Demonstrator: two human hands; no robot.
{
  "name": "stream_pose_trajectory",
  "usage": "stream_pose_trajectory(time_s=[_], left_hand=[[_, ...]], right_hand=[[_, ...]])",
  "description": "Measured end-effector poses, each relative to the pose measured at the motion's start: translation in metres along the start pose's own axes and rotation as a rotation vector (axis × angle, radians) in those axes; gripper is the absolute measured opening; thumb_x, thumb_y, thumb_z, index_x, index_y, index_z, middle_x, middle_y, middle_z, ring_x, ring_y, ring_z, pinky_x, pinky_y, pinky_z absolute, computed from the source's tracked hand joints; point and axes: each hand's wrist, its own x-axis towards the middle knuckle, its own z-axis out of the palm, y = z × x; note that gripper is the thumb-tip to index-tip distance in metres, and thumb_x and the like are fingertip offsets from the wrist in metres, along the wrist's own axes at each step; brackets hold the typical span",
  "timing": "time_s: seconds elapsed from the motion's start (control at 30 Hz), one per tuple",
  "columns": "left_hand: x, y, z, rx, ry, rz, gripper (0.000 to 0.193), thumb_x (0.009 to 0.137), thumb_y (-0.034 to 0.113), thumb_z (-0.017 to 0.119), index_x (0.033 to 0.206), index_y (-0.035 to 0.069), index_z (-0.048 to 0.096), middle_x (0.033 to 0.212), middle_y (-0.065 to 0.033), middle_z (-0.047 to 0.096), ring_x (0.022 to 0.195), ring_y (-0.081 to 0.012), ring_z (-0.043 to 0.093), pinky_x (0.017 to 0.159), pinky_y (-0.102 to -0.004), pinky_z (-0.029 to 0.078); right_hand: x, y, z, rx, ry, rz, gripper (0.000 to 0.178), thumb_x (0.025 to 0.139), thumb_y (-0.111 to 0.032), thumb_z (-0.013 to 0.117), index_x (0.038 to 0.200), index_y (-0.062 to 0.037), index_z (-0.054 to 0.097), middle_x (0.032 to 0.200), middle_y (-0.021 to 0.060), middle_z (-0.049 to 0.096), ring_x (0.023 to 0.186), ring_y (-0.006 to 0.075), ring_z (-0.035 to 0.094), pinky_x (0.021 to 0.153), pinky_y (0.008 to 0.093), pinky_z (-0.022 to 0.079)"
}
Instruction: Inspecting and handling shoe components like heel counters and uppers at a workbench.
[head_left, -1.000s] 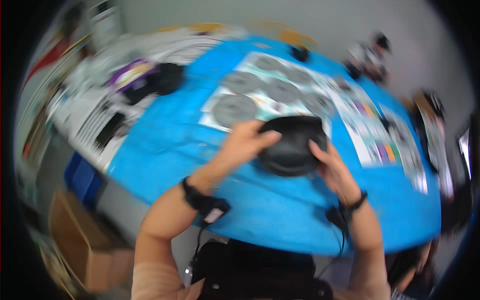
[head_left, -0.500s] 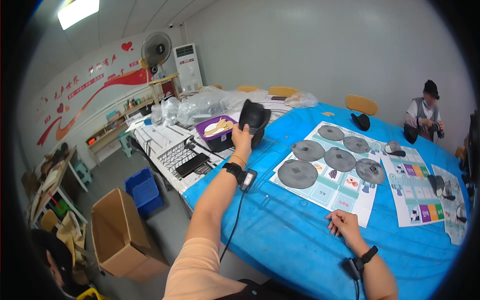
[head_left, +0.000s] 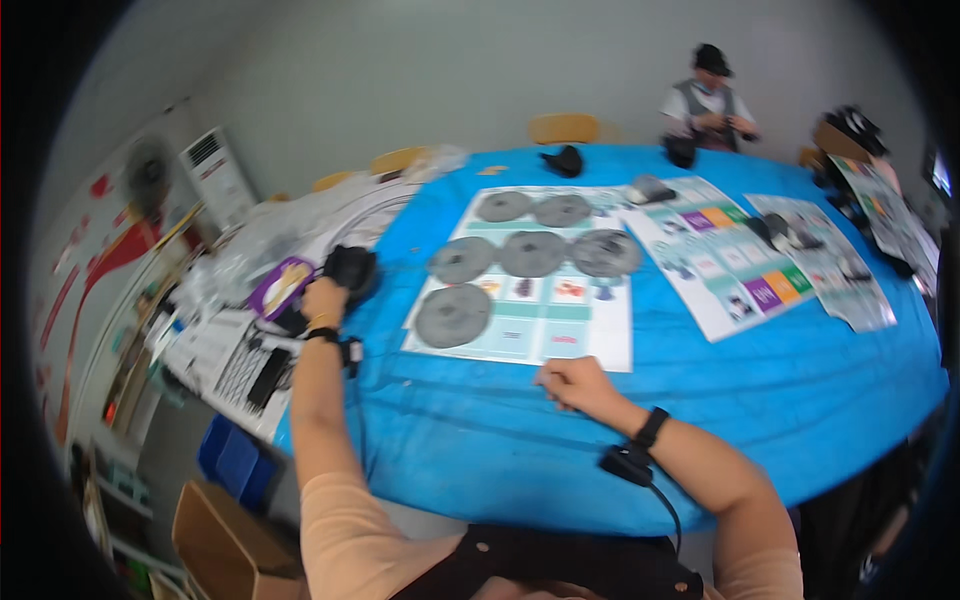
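The right hand (head_left: pixel 578 384) rests loosely curled, holding nothing, on the blue-covered desk (head_left: pixel 700 400) just below the pale printed paper sheet (head_left: pixel 540 325). Farther out, the left hand (head_left: pixel 323 298) has its grip closed around a black rounded object (head_left: pixel 352 268) at the desk's left edge, beside a purple tray (head_left: pixel 280 285).

- Round table (head_left: pixel 800 400) under a blue cloth (head_left: pixel 480 440).
- Printed sheets (head_left: pixel 530 300) lie on it, grey discs (head_left: pixel 452 314) on one.
- Black objects (head_left: pixel 566 160) near the far edge.
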Motion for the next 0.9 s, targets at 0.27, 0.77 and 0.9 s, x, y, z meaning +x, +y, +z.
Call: stream_pose_trajectory(time_s=[0.27,0.77,0.9], left_hand=[[-0.028,0.068,-0.005,-0.116,0.212,0.603,0.026,0.088,0.033,0.068,0.087,0.008,0.068,0.084,-0.0184,0.071,0.082,-0.0411,0.069,0.069,-0.0522,0.055],[-0.129,0.012,-0.044,-0.901,-0.443,0.481,0.015,0.095,0.015,0.064,0.091,0.0,0.063,0.076,-0.0082,0.069,0.055,-0.0139,0.065,0.047,-0.0235,0.046],[-0.144,0.001,-0.057,-0.943,-0.397,0.364,0.017,0.097,0.016,0.063,0.091,0.001,0.062,0.078,-0.0083,0.069,0.054,-0.0134,0.065,0.049,-0.0233,0.047]], right_hand=[[0.0,0.0,0.0,-0.094,0.008,-0.14,0.017,0.09,-0.009,0.057,0.092,-0.0025,0.071,0.07,0.009,0.067,0.054,0.0165,0.067,0.055,0.0293,0.053],[-0.014,0.008,-0.325,-0.013,0.628,0.05,0.033,0.087,-0.025,0.062,0.116,-0.0098,0.067,0.121,0.004,0.068,0.096,0.0175,0.07,0.077,0.0322,0.056],[-0.019,0.076,-0.418,-0.336,0.992,0.086,0.03,0.093,-0.031,0.061,0.099,-0.0048,0.075,0.111,0.0157,0.062,0.106,0.0257,0.06,0.079,0.0422,0.055]])
